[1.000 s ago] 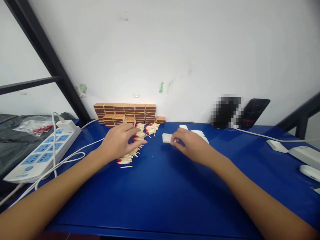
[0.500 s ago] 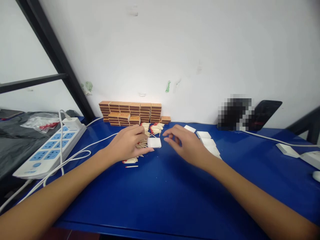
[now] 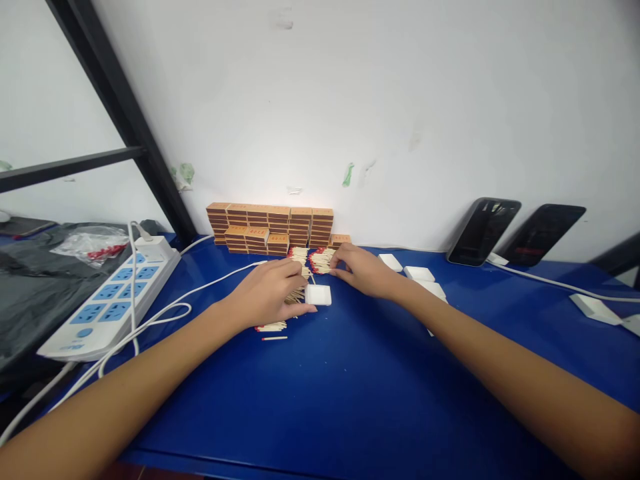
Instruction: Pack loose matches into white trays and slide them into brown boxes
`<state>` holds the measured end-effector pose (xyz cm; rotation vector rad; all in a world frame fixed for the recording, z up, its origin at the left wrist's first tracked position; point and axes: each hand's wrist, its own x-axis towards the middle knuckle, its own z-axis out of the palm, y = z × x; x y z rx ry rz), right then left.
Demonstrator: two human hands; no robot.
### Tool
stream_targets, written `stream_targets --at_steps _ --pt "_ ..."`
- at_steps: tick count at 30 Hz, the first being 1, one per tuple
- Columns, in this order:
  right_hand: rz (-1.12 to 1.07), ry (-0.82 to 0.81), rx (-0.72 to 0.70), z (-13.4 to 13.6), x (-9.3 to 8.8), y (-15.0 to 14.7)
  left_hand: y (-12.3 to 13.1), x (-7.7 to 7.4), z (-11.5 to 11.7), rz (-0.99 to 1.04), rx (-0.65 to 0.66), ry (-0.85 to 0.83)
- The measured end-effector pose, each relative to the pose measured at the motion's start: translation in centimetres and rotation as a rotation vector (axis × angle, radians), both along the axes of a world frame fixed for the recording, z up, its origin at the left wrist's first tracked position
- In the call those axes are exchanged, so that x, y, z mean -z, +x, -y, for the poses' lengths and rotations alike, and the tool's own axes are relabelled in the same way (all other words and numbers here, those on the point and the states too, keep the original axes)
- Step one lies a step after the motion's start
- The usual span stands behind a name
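Observation:
A small white matchbox tray [image 3: 319, 295] lies on the blue table, its hollow side up. My left hand [image 3: 270, 291] is closed at the tray's left end, thumb along the near side and forefinger behind. Part of a pile of matches is hidden under that hand. Behind the tray, my right hand [image 3: 363, 270] has thumb and forefinger at the right end of a bunch of red-tipped matches [image 3: 321, 260], pinching at their pale sticks. One loose match [image 3: 275, 339] lies in front of my left hand.
Stacked matchboxes [image 3: 270, 227] stand against the wall. More white trays [image 3: 420, 274] lie right of my right hand. At left are a power strip [image 3: 107, 300] and looping white cables [image 3: 165, 312]. Two phones [image 3: 484, 232] lean at the back right.
My right hand has moved back and left from above the table to the bunch of matches. My left hand stays at the tray, whose hollow now shows more clearly. The view has shifted slightly.

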<state>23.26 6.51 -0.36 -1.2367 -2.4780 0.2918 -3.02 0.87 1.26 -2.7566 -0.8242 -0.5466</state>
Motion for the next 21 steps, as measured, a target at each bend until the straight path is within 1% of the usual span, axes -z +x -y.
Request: stream_targets --at_steps 4,9,13,17,21 --pt "-0.003 -0.010 0.026 1.4 -0.1 0.7 0.1 0.3 -0.1 0.004 -0.003 -0.016" --pt "-0.050 -0.042 0.076 5.0 -0.7 2.0 0.7 0.9 0.3 0.052 0.021 -0.058" --pt "-0.072 -0.084 0.133 7.3 -0.7 3.2 1.2 1.1 0.9 0.071 0.068 -0.111" --pt "-0.089 -0.071 0.156 7.8 0.0 4.1 1.7 1.0 1.4 0.079 0.098 -0.156" --pt "-0.083 -0.045 0.128 7.7 0.4 4.4 2.0 0.8 1.7 0.050 0.102 -0.176"
